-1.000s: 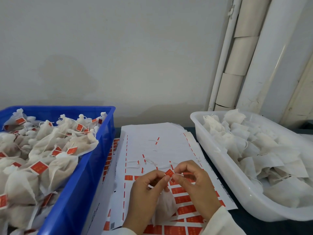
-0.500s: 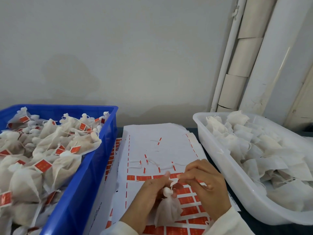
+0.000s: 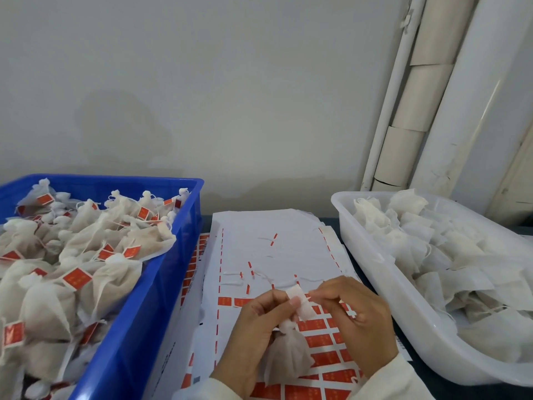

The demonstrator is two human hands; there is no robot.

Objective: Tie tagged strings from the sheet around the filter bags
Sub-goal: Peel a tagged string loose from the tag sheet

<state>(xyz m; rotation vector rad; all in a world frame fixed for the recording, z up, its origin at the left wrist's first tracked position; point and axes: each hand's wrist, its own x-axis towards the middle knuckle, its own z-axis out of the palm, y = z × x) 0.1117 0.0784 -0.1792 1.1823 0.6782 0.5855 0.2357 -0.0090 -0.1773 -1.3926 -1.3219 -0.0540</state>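
A white filter bag [image 3: 287,357] hangs low in the middle, above the tag sheet [image 3: 277,255]. My left hand [image 3: 253,333] pinches the bag's gathered neck from the left. My right hand [image 3: 360,321] pinches the thin string just right of the neck, with a white-backed tag [image 3: 301,303] lying between the two hands. The sheet is white with rows of red tags [image 3: 320,340] along its near part and loose string ends in its upper part.
A blue crate [image 3: 161,287] on the left holds several tied bags with red tags. A white tub [image 3: 383,281] on the right holds several untied filter bags. A grey wall and white pipes [image 3: 418,90] stand behind.
The red tag seen between my fingertips earlier now shows its white back. The bag's neck has become gathered, and my right hand has moved slightly right with the string.
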